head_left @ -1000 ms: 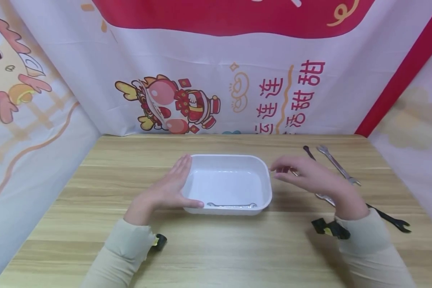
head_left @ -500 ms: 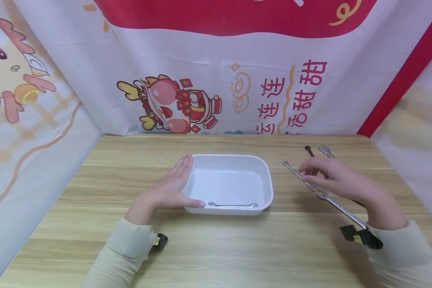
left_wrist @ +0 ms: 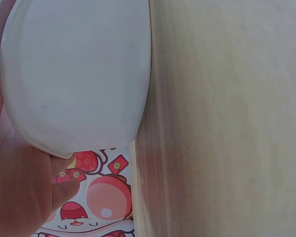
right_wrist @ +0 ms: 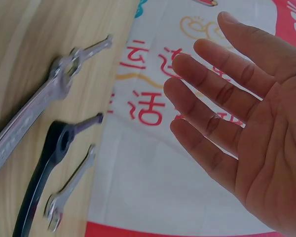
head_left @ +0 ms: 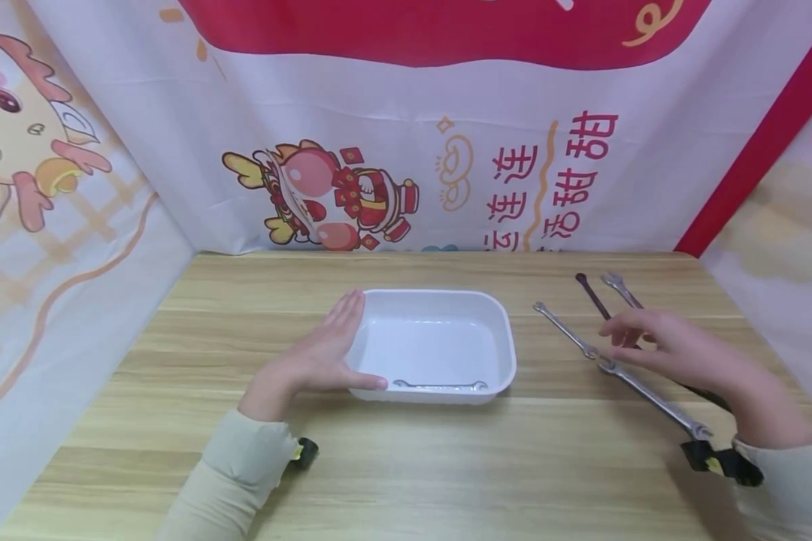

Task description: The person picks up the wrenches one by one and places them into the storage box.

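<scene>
A white tray (head_left: 440,300) stands mid-table with a small silver wrench (head_left: 440,386) inside along its front wall. My left hand (head_left: 318,357) holds the tray's left end, thumb over the front rim and fingers at the back corner. My right hand (head_left: 680,353), holding nothing, hovers over the wrenches at right; its fingers look extended in the right wrist view. Near it lie a small silver wrench (head_left: 565,330), a longer silver wrench (head_left: 652,398), a dark wrench (head_left: 592,297) and another silver wrench (head_left: 622,289). The hand partly hides the last two.
A black wrench (right_wrist: 47,163) lies among the others in the right wrist view. Behind the wooden table (head_left: 392,466) hangs a printed white and red cloth (head_left: 392,98), with more cloth at both sides. A dark wrist strap (head_left: 720,462) sits at my right cuff.
My right hand has moved right from beside the tray, passing over the wrenches and uncovering the two nearer silver ones. The left hand keeps its hold; the tray stays put.
</scene>
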Demonstrator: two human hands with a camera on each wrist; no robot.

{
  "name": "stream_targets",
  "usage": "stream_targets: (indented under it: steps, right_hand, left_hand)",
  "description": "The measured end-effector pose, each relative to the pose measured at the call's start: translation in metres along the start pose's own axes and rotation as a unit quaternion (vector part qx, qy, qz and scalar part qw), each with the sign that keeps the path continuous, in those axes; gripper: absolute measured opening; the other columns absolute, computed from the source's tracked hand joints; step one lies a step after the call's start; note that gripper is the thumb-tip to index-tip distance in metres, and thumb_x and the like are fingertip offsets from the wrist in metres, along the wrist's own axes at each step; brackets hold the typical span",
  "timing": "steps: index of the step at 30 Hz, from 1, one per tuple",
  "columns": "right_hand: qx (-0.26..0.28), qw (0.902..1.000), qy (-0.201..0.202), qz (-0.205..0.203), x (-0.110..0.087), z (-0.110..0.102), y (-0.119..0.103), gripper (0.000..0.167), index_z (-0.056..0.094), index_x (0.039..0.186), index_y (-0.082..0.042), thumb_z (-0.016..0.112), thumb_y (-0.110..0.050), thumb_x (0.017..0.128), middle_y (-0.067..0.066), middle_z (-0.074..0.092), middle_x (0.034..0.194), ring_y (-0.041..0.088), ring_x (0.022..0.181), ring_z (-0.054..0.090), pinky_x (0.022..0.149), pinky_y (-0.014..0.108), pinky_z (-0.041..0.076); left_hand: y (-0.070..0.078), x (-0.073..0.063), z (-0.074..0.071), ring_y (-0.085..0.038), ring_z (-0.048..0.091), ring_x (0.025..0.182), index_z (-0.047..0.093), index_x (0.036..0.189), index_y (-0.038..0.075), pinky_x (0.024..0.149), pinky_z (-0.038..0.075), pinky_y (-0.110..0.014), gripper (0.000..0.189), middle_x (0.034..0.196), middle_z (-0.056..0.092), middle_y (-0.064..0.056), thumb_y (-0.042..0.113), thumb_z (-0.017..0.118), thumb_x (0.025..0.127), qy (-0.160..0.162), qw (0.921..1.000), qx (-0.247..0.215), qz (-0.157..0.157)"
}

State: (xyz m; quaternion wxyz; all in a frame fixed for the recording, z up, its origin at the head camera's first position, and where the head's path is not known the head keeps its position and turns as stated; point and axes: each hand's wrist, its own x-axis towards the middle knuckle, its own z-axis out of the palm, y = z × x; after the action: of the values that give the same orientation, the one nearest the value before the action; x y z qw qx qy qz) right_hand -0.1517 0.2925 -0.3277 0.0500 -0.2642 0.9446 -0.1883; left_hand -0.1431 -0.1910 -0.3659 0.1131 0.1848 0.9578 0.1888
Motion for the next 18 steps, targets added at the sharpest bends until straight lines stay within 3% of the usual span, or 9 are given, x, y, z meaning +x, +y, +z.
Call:
stream_targets:
  steps: [8,18]
  right_hand:
    - [-0.017,0.9998,0.002,0.006,-0.009,0.004,0.016,0.025,0.071,0.108,-0.009,0.078,-0.017,0.085,-0.01,0.067,0.09,-0.005,0.082,0.055,0.074,0.035,0.055]
    - [-0.013,0.9999,0.003,0.0,-0.014,0.01,0.033,0.023,0.071,0.104,-0.008,0.079,-0.013,0.084,-0.009,0.063,0.083,-0.005,0.075,0.053,0.063,0.023,0.052]
  left_hand:
    - [0.0,-0.001,0.0,-0.021,-0.01,0.156,-0.009,0.159,0.012,0.126,0.011,-0.047,0.136,0.167,-0.016,0.0,0.076,0.071,0.07,-0.001,1.0,-0.001,0.0]
    - [-0.001,-0.001,0.0,-0.021,-0.01,0.156,-0.009,0.159,0.013,0.126,0.011,-0.047,0.136,0.167,-0.016,-0.001,0.077,0.07,0.07,-0.003,1.0,0.003,0.0]
